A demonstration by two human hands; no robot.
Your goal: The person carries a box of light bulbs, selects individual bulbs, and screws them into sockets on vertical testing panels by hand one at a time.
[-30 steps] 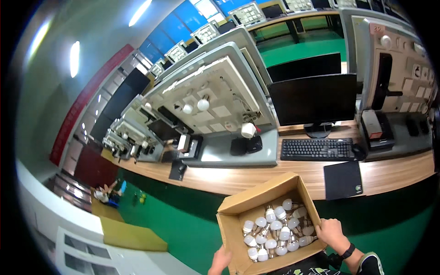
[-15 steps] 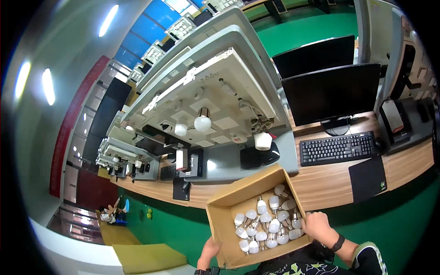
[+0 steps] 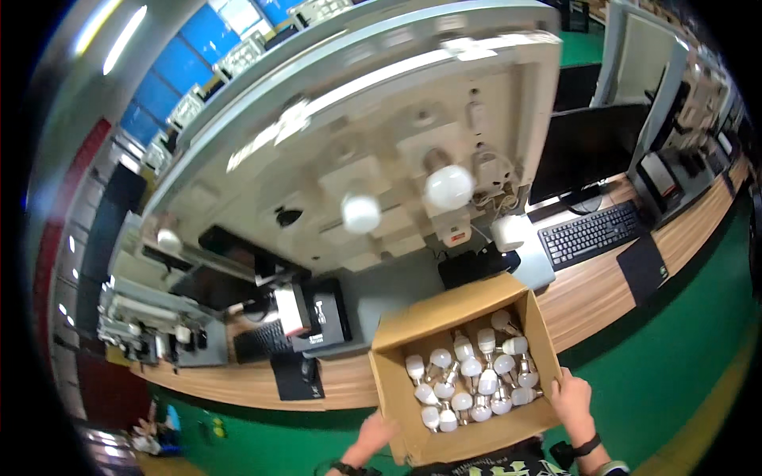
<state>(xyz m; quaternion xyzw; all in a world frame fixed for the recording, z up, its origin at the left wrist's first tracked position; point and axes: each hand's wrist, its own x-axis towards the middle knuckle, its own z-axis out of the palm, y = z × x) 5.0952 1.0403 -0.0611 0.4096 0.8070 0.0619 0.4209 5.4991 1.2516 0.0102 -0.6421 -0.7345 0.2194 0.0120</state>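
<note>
An open cardboard box [image 3: 452, 315] is held low in front of me, tilted so its inside shows. Inside lie several white light bulbs [image 3: 487, 382] with metal screw bases, jumbled together. My left hand [image 3: 376, 433] is closed on the box's left side near its lower corner, its fingertips partly hidden. On the right wall, my right hand [image 3: 573, 401] grips the edge, fingers wrapped round it. Ahead stands a pale upright panel [image 3: 333, 270], with a large round bulb [image 3: 450, 187] and a smaller bulb [image 3: 362, 214] fitted to it.
A wooden desk [image 3: 583, 298] runs past the box, carrying a keyboard [image 3: 591, 235], a black mouse pad [image 3: 643, 268] and a monitor [image 3: 583, 147]. Left of the box, a white carton [image 3: 291, 310] and a black carton [image 3: 327, 313] stand by another mouse pad [image 3: 295, 376]. The floor [image 3: 635, 357] is green.
The panel and its bulbs look larger and nearer, with my view shifted toward them. The box sits slightly farther right in view, both hands still holding it.
</note>
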